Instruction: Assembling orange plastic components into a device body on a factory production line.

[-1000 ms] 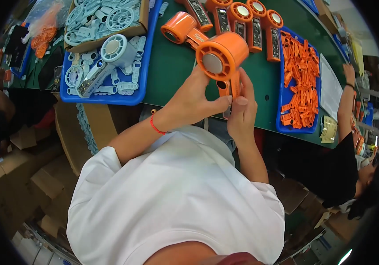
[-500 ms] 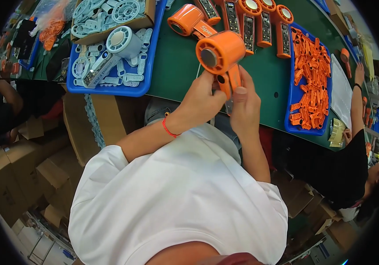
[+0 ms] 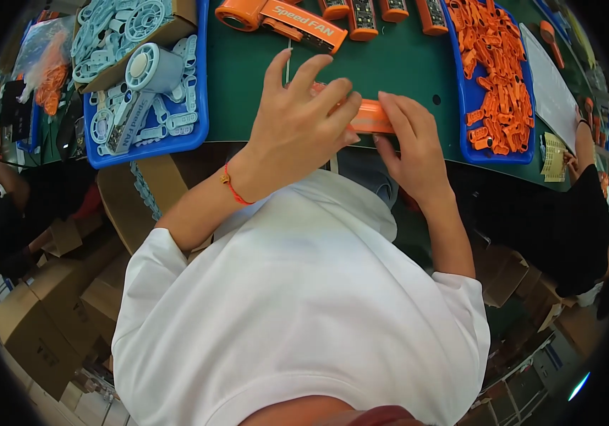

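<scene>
A worker's left hand (image 3: 296,117) spreads its fingers over one end of an orange handle (image 3: 372,117), its hold there impossible to tell, while the right hand (image 3: 417,145) pinches the other end between thumb and fingers. The handle lies crosswise between the two, above the near edge of a green tabletop (image 3: 244,89), its left part hidden behind the left hand. Farther off rests an orange fan (image 3: 308,25), with upright-set circuit-board handles (image 3: 363,18) to its right. A blue tray of orange parts (image 3: 507,106) sits right; left, another holds a pale-blue fan (image 3: 157,69) beside a carton (image 3: 185,15). Co-workers in dark clothing flank the table; cardboard boxes (image 3: 38,348) crowd the floor at left.
</scene>
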`<state>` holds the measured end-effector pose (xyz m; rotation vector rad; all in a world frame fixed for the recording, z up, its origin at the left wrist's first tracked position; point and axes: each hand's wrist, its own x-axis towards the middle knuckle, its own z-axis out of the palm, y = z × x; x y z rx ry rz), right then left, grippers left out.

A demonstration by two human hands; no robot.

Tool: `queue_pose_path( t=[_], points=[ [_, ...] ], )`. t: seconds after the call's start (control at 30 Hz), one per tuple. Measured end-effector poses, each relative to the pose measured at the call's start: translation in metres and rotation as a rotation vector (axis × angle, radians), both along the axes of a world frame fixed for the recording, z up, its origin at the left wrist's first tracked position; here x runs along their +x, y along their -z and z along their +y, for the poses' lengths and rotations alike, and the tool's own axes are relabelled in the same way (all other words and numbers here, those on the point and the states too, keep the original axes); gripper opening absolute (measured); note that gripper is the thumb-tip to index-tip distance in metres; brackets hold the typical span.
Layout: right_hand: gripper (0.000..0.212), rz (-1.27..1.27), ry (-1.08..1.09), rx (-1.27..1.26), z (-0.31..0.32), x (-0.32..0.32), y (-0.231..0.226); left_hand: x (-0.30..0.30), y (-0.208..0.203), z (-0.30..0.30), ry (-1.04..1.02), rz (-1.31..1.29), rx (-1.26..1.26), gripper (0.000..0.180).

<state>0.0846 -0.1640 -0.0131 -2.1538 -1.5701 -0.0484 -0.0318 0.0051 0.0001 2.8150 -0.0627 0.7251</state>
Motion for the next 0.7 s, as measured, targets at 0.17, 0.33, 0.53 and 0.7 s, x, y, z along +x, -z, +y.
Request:
queue_pose_path(
  t=[0.17,0.33,0.53,0.7],
  points=[
    [0.062,-0.016,-0.012,0.102,0.002,0.002,0.01,0.003,0.001,-0.02,-0.153,0.066,0.245,0.045],
    [0.062,-0.011,-0.085,0.174,0.003,0.012,0.022,0.016,0.02,-0.019,-0.157,-0.088,0.218,0.031],
    [0.063,0.065,-0.087,0.17,0.004,0.012,0.028,0.021,0.019,-0.012,-0.12,-0.065,0.165,0.038],
    [0.062,0.067,-0.081,0.126,0.005,0.011,0.029,0.024,0.021,-0.009,-0.109,-0.088,0.167,0.031]
  ],
)
